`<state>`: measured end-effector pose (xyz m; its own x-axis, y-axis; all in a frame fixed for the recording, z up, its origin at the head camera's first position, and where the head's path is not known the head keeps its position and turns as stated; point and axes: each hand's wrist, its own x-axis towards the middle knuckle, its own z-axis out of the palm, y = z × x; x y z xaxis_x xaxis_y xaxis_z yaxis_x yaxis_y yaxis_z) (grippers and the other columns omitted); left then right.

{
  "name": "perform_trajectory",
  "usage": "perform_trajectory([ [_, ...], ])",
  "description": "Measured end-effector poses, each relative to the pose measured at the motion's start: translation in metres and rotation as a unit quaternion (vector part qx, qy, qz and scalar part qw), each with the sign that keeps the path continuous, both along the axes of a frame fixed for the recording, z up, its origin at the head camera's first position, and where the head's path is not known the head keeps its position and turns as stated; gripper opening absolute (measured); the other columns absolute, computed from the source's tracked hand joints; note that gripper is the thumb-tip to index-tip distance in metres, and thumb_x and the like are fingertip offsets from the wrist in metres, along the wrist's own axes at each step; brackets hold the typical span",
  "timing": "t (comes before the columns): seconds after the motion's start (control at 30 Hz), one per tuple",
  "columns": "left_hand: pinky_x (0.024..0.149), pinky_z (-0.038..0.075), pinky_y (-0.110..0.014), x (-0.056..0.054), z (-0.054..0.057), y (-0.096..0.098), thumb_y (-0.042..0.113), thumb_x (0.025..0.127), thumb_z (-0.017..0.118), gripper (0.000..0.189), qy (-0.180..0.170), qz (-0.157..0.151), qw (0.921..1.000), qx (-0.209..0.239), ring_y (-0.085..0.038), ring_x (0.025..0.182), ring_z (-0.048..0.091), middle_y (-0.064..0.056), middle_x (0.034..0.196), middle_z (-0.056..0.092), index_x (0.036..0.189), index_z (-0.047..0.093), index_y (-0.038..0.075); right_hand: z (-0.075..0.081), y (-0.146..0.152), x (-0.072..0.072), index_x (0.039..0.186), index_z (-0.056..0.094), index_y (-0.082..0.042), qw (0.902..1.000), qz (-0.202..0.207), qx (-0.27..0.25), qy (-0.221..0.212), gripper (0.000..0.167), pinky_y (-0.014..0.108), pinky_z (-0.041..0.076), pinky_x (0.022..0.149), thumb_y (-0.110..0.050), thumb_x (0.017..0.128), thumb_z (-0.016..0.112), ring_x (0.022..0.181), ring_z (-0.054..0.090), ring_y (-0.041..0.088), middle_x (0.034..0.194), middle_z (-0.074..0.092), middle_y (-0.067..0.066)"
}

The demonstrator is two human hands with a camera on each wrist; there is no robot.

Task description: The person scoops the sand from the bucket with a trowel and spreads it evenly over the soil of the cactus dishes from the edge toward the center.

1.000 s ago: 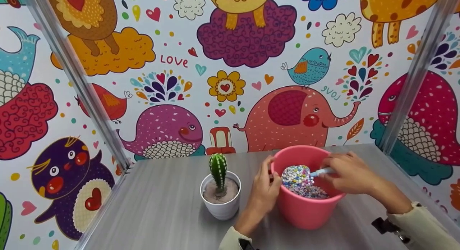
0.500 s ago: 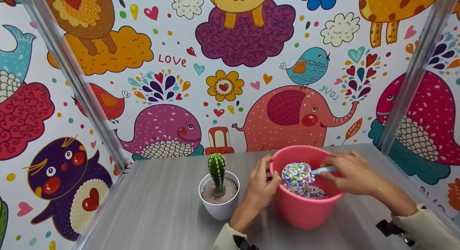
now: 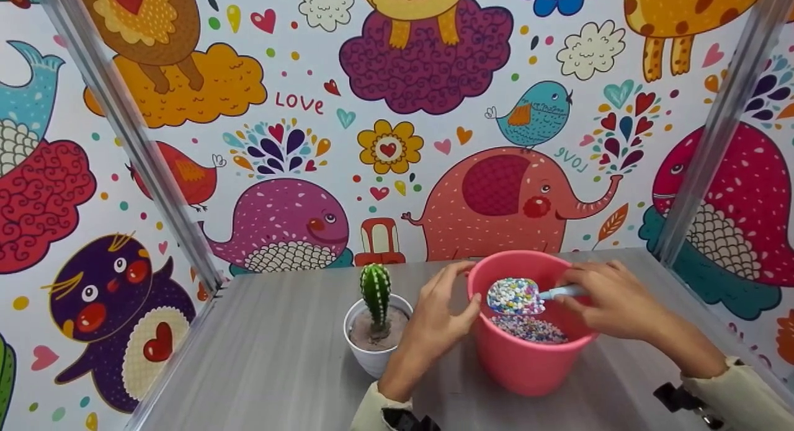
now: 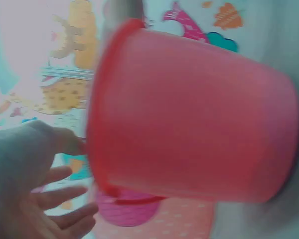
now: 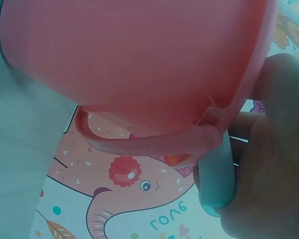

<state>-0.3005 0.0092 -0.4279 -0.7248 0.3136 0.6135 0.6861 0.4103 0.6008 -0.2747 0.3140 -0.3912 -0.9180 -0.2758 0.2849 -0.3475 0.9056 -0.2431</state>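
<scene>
1. Head view: my left grip [image 3: 435, 312] has come away from the round pink plastic bucket [image 3: 532, 369] within the last second. Fingers wrapped the rim then; they are straighter and lifted now.
2. Left wrist view agrees: four fingers spread apart from the wall, thumb at the rim. Contact there, cannot tell. Holding nothing on this side.
3. My right grip [image 3: 611, 302] stays clenched on the pale-blue handle of a small scoop [image 3: 556, 292], which sits inside the bucket mouth, slightly higher than a second ago.
4. Scoop carries a heap of tiny multicoloured beads [image 3: 513, 294]; more loose beads [image 3: 532, 330] lie deeper in the bucket.
5. Meaning, as I judge it: the load looks steady, the bucket stands upright on the grey wood-grain tabletop [image 3: 273, 350] without bracing, and my left side is freed.
6. Green ribbed cactus [image 3: 376, 294] in its white pot [image 3: 367, 358] stands left of the bucket, the pot now partly covered by my left arm.
</scene>
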Motion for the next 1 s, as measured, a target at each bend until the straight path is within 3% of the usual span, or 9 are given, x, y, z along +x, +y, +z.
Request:
perform_trajectory([
  [0.3, 0.117, 0.054, -0.041, 0.024, 0.037, -0.049, 0.023, 0.102, 0.076, 0.049, 0.045, -0.002, 0.9990, 0.002, -0.011, 0.140, 0.062, 0.009, 0.144, 0.069, 0.148, 0.061, 0.021, 0.007, -0.003, 0.000, 0.112, 0.081, -0.019, 0.9997, 0.013, -0.003, 0.018, 0.025, 0.072, 0.045, 0.104, -0.032, 0.092, 0.087, 0.114, 0.068, 0.029, 0.113, 0.079, 0.000],
  [0.5, 0.121, 0.050, -0.039, 0.020, 0.043, -0.091, 0.017, 0.101, 0.077, 0.049, 0.111, 0.008, 0.9923, 0.055, -0.012, 0.141, 0.060, 0.009, 0.148, 0.066, 0.148, 0.063, 0.021, 0.011, -0.007, 0.000, 0.112, 0.081, -0.020, 0.9995, 0.010, 0.006, 0.029, 0.024, 0.072, 0.046, 0.105, -0.033, 0.092, 0.086, 0.112, 0.068, 0.029, 0.111, 0.079, 0.000],
  [0.57, 0.124, 0.047, -0.037, 0.016, 0.042, -0.103, 0.016, 0.101, 0.077, 0.052, 0.123, 0.020, 0.9899, 0.068, -0.013, 0.144, 0.058, 0.008, 0.151, 0.064, 0.150, 0.061, 0.022, 0.013, -0.009, 0.000, 0.112, 0.081, -0.020, 0.9995, 0.009, 0.006, 0.031, 0.024, 0.071, 0.047, 0.104, -0.033, 0.092, 0.086, 0.112, 0.068, 0.028, 0.111, 0.079, 0.000],
  [0.7, 0.126, 0.043, -0.036, 0.009, 0.032, -0.125, 0.020, 0.099, 0.079, 0.061, 0.112, 0.058, 0.9883, 0.085, -0.015, 0.148, 0.054, 0.006, 0.157, 0.057, 0.155, 0.055, 0.018, 0.016, -0.012, 0.001, 0.114, 0.081, -0.021, 0.9995, 0.011, 0.004, 0.030, 0.027, 0.072, 0.049, 0.104, -0.034, 0.091, 0.087, 0.114, 0.068, 0.030, 0.114, 0.079, 0.002],
  [1.0, 0.125, 0.044, -0.048, -0.008, -0.005, -0.154, 0.035, 0.096, 0.084, 0.081, 0.002, 0.102, 0.9908, 0.090, -0.021, 0.147, 0.053, 0.001, 0.161, 0.050, 0.162, 0.042, 0.019, 0.020, -0.022, 0.001, 0.111, 0.080, -0.022, 0.9988, 0.024, -0.006, 0.041, 0.024, 0.071, 0.049, 0.100, -0.036, 0.092, 0.086, 0.113, 0.069, 0.029, 0.113, 0.078, 0.000],
])
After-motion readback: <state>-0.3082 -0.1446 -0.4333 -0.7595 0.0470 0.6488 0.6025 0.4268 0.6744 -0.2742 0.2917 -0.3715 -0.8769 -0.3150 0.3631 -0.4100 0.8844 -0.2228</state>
